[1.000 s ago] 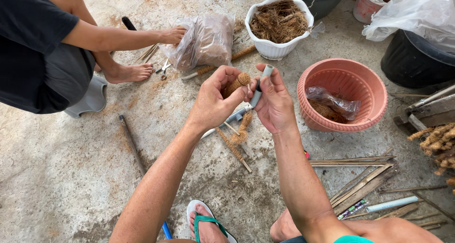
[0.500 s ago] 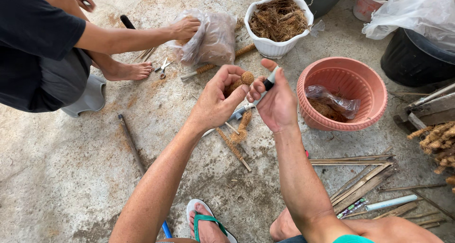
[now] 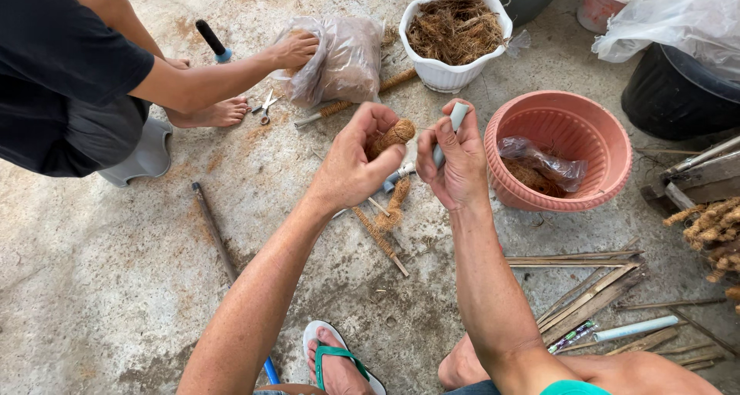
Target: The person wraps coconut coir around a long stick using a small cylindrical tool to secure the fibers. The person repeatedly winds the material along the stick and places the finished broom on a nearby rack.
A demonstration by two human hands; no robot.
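Note:
My left hand is closed around a small brown clump of coconut fibre, held up between the fingertips. My right hand grips a thin pale grey tube that stands upright, close beside the clump. On the concrete below my hands lie fibre-wrapped sticks. Another person's hand rests on a clear plastic bag of fibre at the top.
A white pot of brown fibre stands at the top, a pink basket with a plastic bag to the right. Bamboo strips and a pale tube lie lower right. Small scissors lie near the other person's foot. A dark rod lies left.
The other person's hand has moved from the ground by the scissors onto the plastic bag. My hands have stayed close together, turning the fibre clump slightly by the tube.

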